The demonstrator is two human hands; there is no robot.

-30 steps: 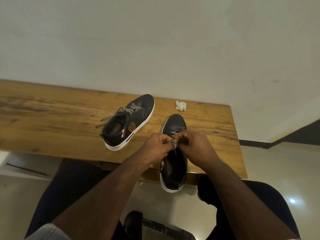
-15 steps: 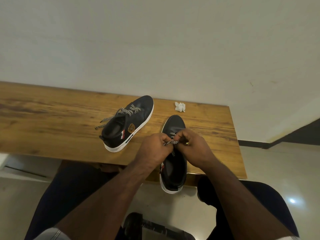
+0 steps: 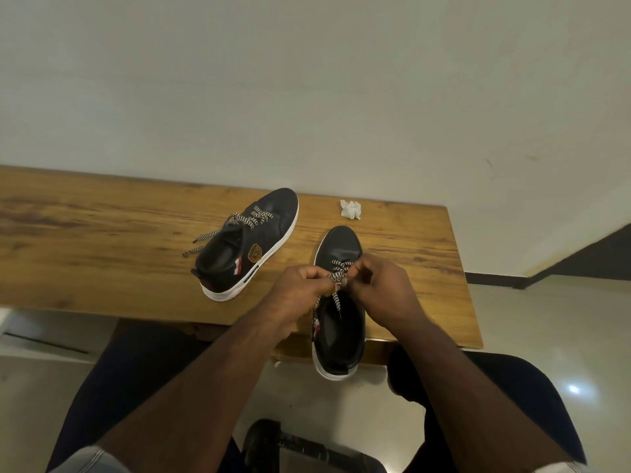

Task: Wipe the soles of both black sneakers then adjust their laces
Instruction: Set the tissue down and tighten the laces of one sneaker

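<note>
A long wooden table (image 3: 102,240) runs along a pale wall (image 3: 307,80), and everything here is placed from it. A seated person's knees sit below its near edge. On its top, toward the middle, the far black sneaker (image 3: 249,244) lies angled, its checked laces (image 3: 218,233) loose and trailing off to the left. Nearer the table's right end, the near black sneaker (image 3: 341,322) points toward the wall with its heel overhanging the near edge. Both hands meet above its tongue: the left hand (image 3: 300,288) and the right hand (image 3: 382,285) each have fingers pinched together on the black-and-white lace (image 3: 338,278), one strand hanging down into the shoe's opening. A crumpled white tissue (image 3: 351,209) rests on the tabletop near the wall, just beyond this shoe's toe. The shoe looks light, with a stiff white sole and a soft upper, so it may slide when tugged; the flat woven lace appears limp and grippy, best taken close to the eyelets.
</note>
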